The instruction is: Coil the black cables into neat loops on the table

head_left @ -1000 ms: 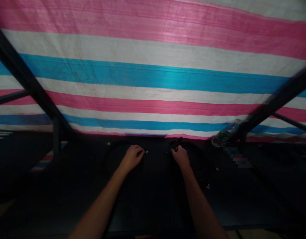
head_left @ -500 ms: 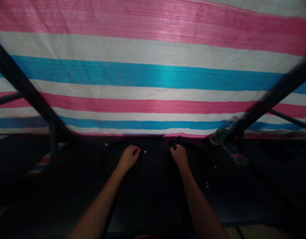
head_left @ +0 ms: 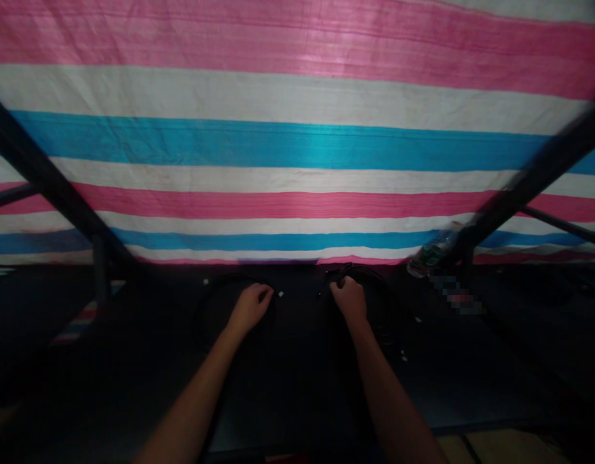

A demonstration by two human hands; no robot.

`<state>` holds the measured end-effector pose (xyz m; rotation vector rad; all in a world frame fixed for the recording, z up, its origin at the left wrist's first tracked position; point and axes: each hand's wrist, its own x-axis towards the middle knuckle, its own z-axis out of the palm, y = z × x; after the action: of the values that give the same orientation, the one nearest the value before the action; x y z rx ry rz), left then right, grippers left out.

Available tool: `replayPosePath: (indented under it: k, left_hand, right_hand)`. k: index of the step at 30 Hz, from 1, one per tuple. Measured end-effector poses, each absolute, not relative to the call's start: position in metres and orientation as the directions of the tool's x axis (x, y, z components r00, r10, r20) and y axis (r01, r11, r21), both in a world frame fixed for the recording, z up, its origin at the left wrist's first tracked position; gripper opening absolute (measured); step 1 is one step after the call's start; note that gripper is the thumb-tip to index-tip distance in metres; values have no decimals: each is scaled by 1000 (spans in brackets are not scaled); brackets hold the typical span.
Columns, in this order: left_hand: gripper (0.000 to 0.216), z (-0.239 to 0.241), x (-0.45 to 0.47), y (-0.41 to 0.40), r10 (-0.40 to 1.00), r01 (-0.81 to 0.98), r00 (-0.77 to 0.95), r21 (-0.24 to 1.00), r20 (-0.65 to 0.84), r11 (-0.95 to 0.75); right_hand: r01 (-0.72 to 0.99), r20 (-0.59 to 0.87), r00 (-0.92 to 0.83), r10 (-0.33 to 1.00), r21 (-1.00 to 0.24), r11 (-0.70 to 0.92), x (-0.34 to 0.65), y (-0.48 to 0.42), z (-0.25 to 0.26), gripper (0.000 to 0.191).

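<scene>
On a dark table (head_left: 287,380) two coils of black cable lie side by side. My left hand (head_left: 249,306) is closed on the rim of the left cable coil (head_left: 211,296), close to a small white connector tip (head_left: 280,294). My right hand (head_left: 349,298) is clenched on the top of the right cable coil (head_left: 381,303), where a dark cable end sticks up. Both forearms reach out from the bottom of the view. The dim light hides most of the cable detail.
A pink, white and blue striped tarp (head_left: 297,142) hangs behind the table. Dark metal frame bars (head_left: 50,183) cross at left and right. A plastic bottle (head_left: 429,256) lies at the back right. Small white connector tips (head_left: 402,354) lie near the right coil.
Both hands stay on their coils with hardly any movement. The view has shifted slightly, so the scene sits a little lower and to the left.
</scene>
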<state>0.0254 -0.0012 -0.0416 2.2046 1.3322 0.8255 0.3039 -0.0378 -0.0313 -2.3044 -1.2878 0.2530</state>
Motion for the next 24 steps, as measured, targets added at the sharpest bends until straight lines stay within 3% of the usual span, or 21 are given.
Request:
replayPosePath:
  k: [10,14,17,20,22,24]
  left_hand:
    - [26,-37,27,-4,900,631,363,646,243,-429]
    - [26,-35,28,-5,896,608,362,664,257,-436]
    - [27,-33,30,-7,896,577,348,690,277,-437]
    - [28,-32,32,-8,893,545,346,713,288,-441]
    - [28,-31,33,-9,891,531,349,722,292,-444]
    - [27,-31,34,-10,889,518,349,729,297,-447]
  right_hand:
    - [671,321,651,687,-666,-325,295,-44,-6,29]
    - [712,528,624,575,-688,-140,279,-54,-4,29]
    - [794,704,496,507,-605,62,261,-66,-9,26]
    - [886,874,283,396,-396,241,239,-83,-12,19]
    - [879,919,114,377,-270,394,223,-94,-12,15]
    - [796,917,-11,398,-233,558,208,-104,-9,11]
